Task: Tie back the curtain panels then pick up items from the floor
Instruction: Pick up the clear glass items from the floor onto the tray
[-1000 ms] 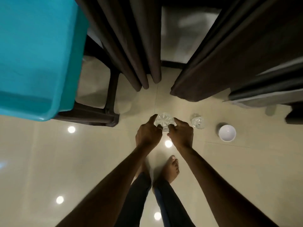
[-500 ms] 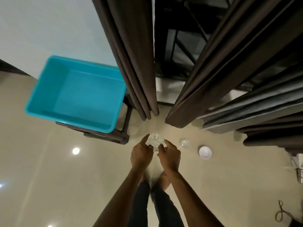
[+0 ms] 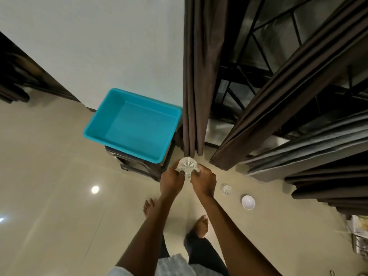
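Observation:
A clear ribbed glass (image 3: 187, 166) is held up off the floor between both hands. My left hand (image 3: 172, 181) grips its left side and my right hand (image 3: 204, 182) grips its right side. The glass hangs just right of the turquoise plastic tub (image 3: 135, 124), below the hem of the left dark brown curtain panel (image 3: 196, 76). The right curtain panel (image 3: 278, 96) hangs slanted to the right. On the floor to the right stand a second clear glass (image 3: 226, 189) and a small white bowl (image 3: 248, 202).
The tub rests on a dark wooden stool (image 3: 139, 166) beside a white wall. Dark window grilles show between the curtains. Beige glossy tiles cover the floor, and my bare feet (image 3: 202, 226) stand below the hands. Clutter sits at the far right edge.
Both hands have lifted the glass off the floor. The view has risen and pulled back, so the tub, wall and curtains now appear farther off.

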A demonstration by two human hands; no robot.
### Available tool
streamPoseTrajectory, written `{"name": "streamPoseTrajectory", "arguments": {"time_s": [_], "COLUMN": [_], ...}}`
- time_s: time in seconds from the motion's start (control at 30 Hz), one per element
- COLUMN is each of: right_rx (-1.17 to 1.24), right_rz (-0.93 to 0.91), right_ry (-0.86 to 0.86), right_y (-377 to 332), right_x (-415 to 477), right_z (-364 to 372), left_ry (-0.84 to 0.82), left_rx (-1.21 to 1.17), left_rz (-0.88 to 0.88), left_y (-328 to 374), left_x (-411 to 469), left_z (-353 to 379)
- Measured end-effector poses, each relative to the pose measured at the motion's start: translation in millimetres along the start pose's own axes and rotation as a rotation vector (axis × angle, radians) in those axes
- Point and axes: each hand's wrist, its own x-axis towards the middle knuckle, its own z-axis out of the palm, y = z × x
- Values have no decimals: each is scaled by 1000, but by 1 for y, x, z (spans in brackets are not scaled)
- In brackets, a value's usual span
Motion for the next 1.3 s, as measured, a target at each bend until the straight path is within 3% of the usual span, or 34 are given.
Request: {"name": "streamPoseTrajectory", "arguments": {"time_s": [0.33,0.57,0.8,1.3], "right_rx": [-72,-71,31,-44], "right_rz": [25,133,191,140], "right_ry": [-33,44,-5,-226], "right_y": [-85,-161,-240,-335], "right_x": [4,27,63,168], "right_z": [88,193,272,329], "left_ry": [-35,-158,-134,-201], "left_rx": [-6,30,49,23], "left_rz": [17,50,48,31], "left_y": [-55,-107,-136,-141], "left_x": [62,154,240,380], "left_z": [-100,-188,-264,-332]}}
